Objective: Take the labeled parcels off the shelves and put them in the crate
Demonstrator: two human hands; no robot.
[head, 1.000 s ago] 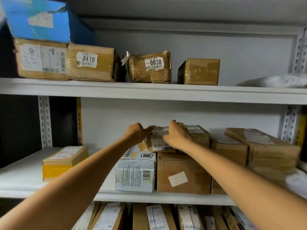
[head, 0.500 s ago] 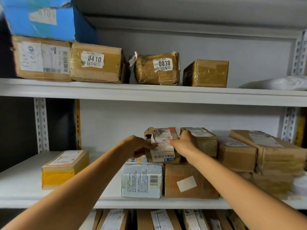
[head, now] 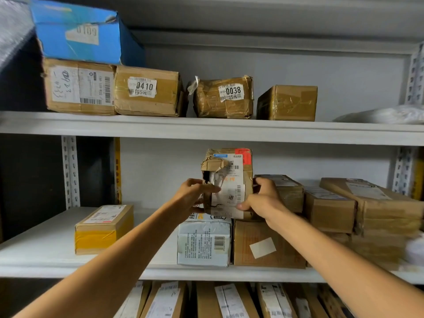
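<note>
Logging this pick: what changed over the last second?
The left hand and right hand tipped the torn parcel up from flat to standing on end, label toward the camera, still gripping its sides. The stack beneath stayed put.

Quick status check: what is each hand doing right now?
Left hand: grips the torn parcel at its left edge.
Right hand: grips the same parcel's right side.

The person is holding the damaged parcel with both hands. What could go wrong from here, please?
1. The torn parcel, gripped by the left hand and the right hand, gapes open at its upper left corner; contents might slip out if it tips that way.
2. Its paper label is creased and partly loose; a grip on it could tear it further.
</note>
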